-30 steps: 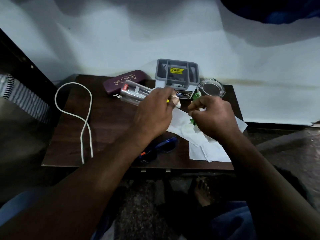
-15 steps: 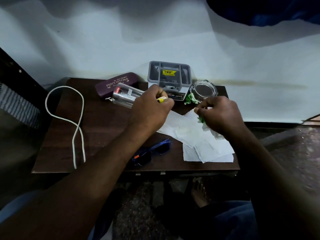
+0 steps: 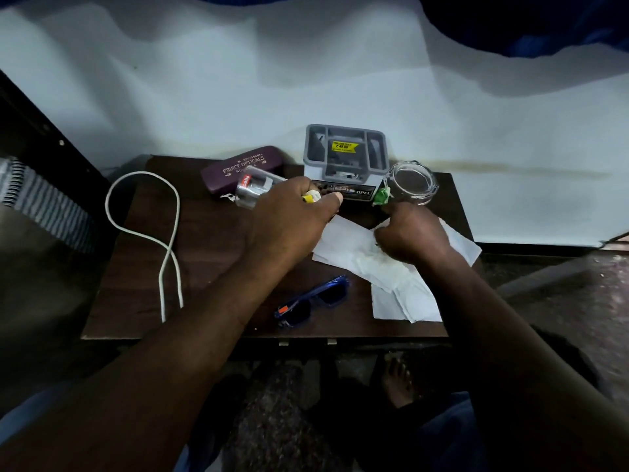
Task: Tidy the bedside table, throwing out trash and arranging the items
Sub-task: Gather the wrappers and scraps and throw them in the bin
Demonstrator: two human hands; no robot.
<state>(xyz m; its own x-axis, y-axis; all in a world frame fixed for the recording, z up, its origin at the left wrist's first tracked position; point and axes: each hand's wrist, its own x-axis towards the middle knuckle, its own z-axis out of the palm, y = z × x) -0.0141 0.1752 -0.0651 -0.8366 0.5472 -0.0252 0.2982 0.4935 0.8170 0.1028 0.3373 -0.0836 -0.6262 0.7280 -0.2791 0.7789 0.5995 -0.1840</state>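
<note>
Against the white wall, one dark tabletop (image 3: 211, 267) carries everything. One white cord (image 3: 175, 212) loops down its left side. Overlapping tissues (image 3: 401, 294), at least two, spread over the right front. At the back stands one grey organizer (image 3: 340, 128) with several compartments; a yellow price sticker shows in the middle one, and its other contents are too dim to tell. Left of it lies one closed maroon case (image 3: 238, 166), and near the front edge one pair of blue sunglasses (image 3: 313, 299). One glass ashtray (image 3: 432, 185) sits right of the organizer, one green wrapper (image 3: 381, 196) touching its near side. One clear pen pack (image 3: 253, 190) lies against the case. The left hand (image 3: 289, 223) hovers before the organizer, fingers curled round a yellow-and-white scrap (image 3: 309, 198). The right hand (image 3: 413, 233) rests on the tissues just below the wrapper, fingers tucked under; what they hold cannot be told.
</note>
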